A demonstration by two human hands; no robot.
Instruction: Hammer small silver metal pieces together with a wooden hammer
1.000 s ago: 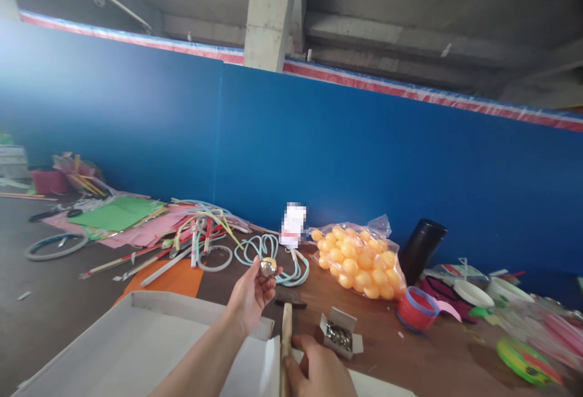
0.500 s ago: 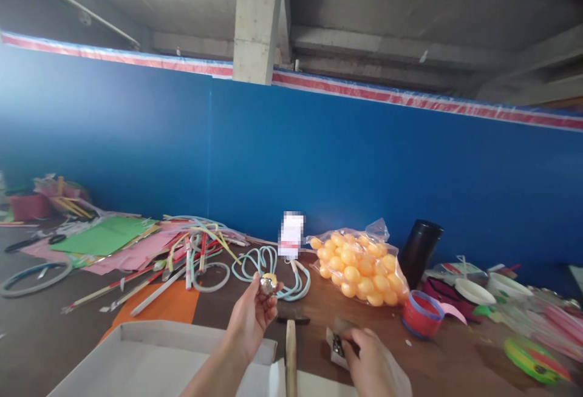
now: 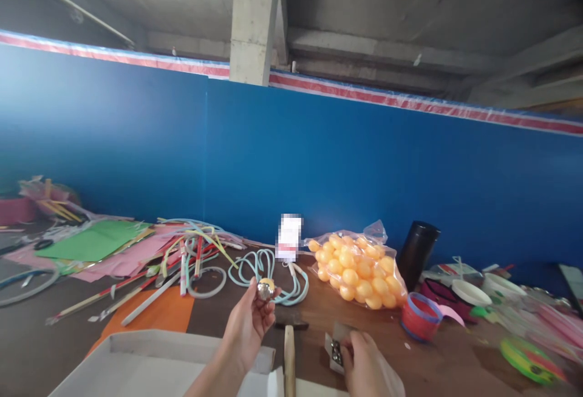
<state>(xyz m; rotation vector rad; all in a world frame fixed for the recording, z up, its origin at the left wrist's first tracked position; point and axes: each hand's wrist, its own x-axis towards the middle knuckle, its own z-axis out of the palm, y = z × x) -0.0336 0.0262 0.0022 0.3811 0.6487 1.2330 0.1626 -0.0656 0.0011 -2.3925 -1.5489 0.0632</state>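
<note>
My left hand (image 3: 252, 318) is raised near the middle, its fingers closed round a small ball (image 3: 265, 288), shiny silver below and yellow-orange on top. My right hand (image 3: 370, 360) is at a small open cardboard box (image 3: 334, 363) on the table. Its thumb and fingers are bent in at the right side of the box, against small shiny metal pieces (image 3: 336, 351). Whether a piece sits between those fingertips is hidden. Between the two hands lies a hammer (image 3: 290, 354) with a wooden handle, its dark head pointing away from me.
A clear bag of orange balls (image 3: 359, 269) lies behind the right hand, beside a black tumbler (image 3: 418, 251). A white tray (image 3: 150, 348) stands front left. Coiled pale-blue tubing (image 3: 255, 263), green paper (image 3: 95, 239) and a red tape roll (image 3: 421, 318) lie around. A blue partition (image 3: 300, 154) rises behind.
The view has turned slightly to the right, so things sit a little further left. Both hands keep nearly the same place, the left still holding the ball, the right at the box.
</note>
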